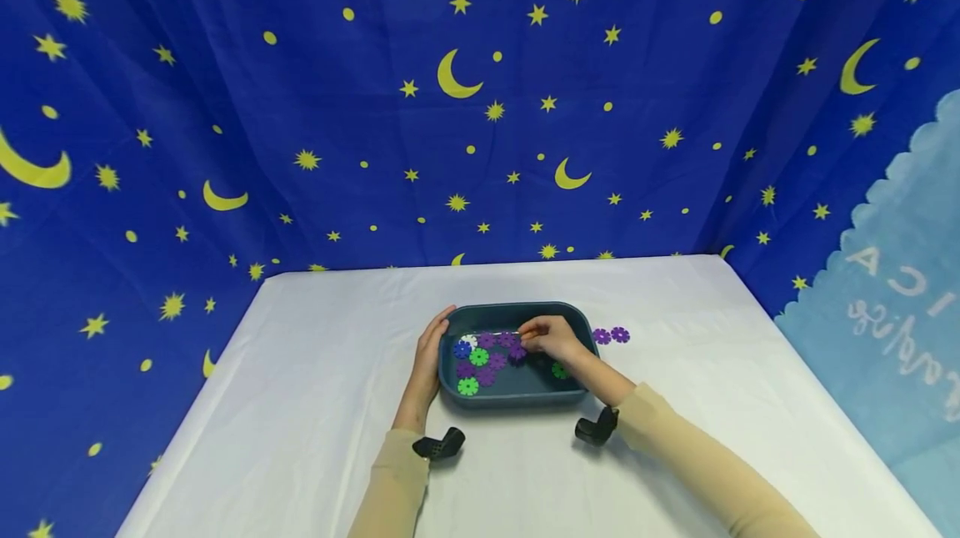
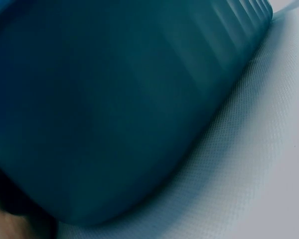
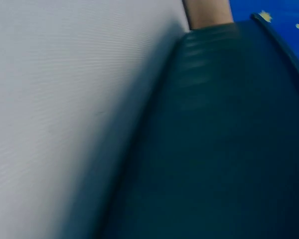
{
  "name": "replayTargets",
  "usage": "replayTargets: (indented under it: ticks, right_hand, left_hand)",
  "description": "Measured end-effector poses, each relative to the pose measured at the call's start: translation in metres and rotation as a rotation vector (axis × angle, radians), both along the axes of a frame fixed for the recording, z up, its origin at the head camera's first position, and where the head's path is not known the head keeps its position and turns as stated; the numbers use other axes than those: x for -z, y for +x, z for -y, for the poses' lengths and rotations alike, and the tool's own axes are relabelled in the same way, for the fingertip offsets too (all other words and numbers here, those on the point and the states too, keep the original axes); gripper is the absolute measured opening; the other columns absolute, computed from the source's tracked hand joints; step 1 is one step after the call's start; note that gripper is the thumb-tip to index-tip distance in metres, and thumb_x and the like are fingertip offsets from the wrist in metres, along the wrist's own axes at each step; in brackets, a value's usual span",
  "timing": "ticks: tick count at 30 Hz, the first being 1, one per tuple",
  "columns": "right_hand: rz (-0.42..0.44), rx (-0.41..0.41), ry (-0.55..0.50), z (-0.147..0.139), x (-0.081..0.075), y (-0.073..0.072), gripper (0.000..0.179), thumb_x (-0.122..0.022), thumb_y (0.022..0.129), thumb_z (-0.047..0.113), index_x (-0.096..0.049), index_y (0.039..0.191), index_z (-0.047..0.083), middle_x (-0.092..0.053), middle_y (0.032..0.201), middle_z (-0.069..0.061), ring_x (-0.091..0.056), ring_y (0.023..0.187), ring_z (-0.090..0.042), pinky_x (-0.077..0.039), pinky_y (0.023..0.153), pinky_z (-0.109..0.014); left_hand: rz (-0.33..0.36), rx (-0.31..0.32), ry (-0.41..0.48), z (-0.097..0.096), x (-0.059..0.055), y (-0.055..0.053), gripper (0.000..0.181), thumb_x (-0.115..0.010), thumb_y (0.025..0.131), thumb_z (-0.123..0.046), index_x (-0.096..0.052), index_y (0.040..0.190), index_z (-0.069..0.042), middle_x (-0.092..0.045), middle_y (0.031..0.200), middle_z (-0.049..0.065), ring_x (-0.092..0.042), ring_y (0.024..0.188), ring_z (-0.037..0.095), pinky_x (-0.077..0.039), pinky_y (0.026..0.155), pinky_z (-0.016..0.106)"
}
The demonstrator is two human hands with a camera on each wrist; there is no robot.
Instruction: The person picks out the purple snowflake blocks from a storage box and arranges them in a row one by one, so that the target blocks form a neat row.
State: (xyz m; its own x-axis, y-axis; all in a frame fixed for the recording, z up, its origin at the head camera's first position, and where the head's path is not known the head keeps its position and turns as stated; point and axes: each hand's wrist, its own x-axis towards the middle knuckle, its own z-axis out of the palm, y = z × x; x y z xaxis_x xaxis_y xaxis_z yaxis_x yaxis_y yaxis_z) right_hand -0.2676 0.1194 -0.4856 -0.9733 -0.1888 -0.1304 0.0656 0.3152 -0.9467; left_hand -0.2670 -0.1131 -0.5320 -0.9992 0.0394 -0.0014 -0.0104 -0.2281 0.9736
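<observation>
A dark teal plastic bin [image 1: 517, 398] sits on the table with several notched, flower-shaped plastic discs inside. Purple discs [image 1: 487, 375] lie among green [image 1: 468, 386], blue [image 1: 462, 349] and white [image 1: 468, 341] ones, mostly in its left half. My left hand [image 1: 427, 359] rests along the bin's left outer wall, fingers reaching up to the rim. Inside the bin, my right hand [image 1: 551, 339] pinches a purple disc [image 1: 517, 352] with its fingertips. Under that wrist, a green disc [image 1: 559, 370] is partly hidden. Both wrist views mostly show the bin's outer wall [image 2: 114, 109].
Two purple discs [image 1: 611, 336] lie on the white tablecloth [image 1: 675, 313], just right of the bin. A blue curtain [image 1: 360, 121] with yellow moons and stars stands behind the table. Black wrist cameras [image 1: 597, 427] stick out from both forearms near the bin's front.
</observation>
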Motion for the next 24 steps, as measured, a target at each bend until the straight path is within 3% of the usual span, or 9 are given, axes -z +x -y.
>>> replayTargets:
  ticks: [5,9,18,24]
  right_hand:
    - [-0.018,0.031,-0.041,-0.005,-0.002,-0.002,0.023,-0.062,0.084,-0.007,-0.063,0.107,-0.013,-0.070,0.092,-0.021,-0.062,0.073,-0.005,-0.058,0.075,-0.030]
    - [-0.041,0.077,-0.072,-0.007,-0.005,0.000,0.023,-0.061,0.084,-0.008,-0.063,0.107,-0.013,-0.070,0.092,-0.019,-0.063,0.073,-0.004,-0.057,0.073,-0.025]
    - [-0.116,0.146,-0.167,-0.017,-0.026,0.004,0.027,-0.063,0.083,-0.007,-0.060,0.108,-0.016,-0.067,0.083,-0.003,-0.061,0.072,-0.002,-0.054,0.069,-0.016]
    - [-0.101,0.219,-0.213,-0.035,-0.032,0.005,0.031,-0.062,0.084,-0.007,-0.057,0.112,-0.017,-0.065,0.077,0.009,-0.061,0.073,0.002,-0.053,0.069,-0.012]
  left_hand:
    - [-0.007,0.003,0.002,0.000,0.000,-0.001,0.045,-0.038,0.102,-0.026,-0.042,0.143,-0.008,-0.035,0.154,0.006,-0.024,0.146,0.022,-0.016,0.122,0.043]
    - [-0.010,0.014,0.010,0.000,0.001,0.000,0.046,-0.038,0.102,-0.026,-0.041,0.144,-0.007,-0.034,0.154,0.007,-0.024,0.146,0.023,-0.016,0.122,0.043]
    - [-0.003,0.013,0.013,0.002,0.001,0.000,0.044,-0.038,0.103,-0.026,-0.043,0.143,-0.010,-0.034,0.154,0.006,-0.025,0.145,0.021,-0.016,0.122,0.041]
    - [0.004,0.014,-0.003,0.002,0.003,-0.001,0.044,-0.037,0.103,-0.026,-0.043,0.143,-0.010,-0.034,0.154,0.006,-0.024,0.146,0.022,-0.016,0.122,0.042]
